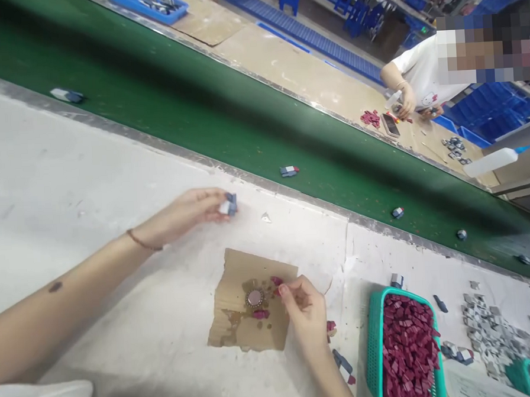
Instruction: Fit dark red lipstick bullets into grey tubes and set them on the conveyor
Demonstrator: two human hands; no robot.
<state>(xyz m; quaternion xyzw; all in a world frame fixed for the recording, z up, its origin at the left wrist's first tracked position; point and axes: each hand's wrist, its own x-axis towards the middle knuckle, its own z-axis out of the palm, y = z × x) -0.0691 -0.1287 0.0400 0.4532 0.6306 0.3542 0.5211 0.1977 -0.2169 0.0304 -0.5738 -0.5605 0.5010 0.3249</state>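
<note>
A worker's left hand (190, 213) pinches a small grey-and-white block (228, 205) between fingertips above a pale, scuffed worktable (69, 185), near the edge of a green conveyor belt (198, 113). The right hand (305, 312), fingers curled together, rests on a stained scrap of brown cardboard (238, 294) beside a round metal cap (255, 297); whether it holds anything cannot be told. A teal mesh basket (374, 347) brims with dark red chips (408, 345).

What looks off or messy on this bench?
The cardboard scrap under the right hand is stained with dark glue-like blotches, with a few red pieces stuck in them. The left hand pinches a small grey part.
</note>
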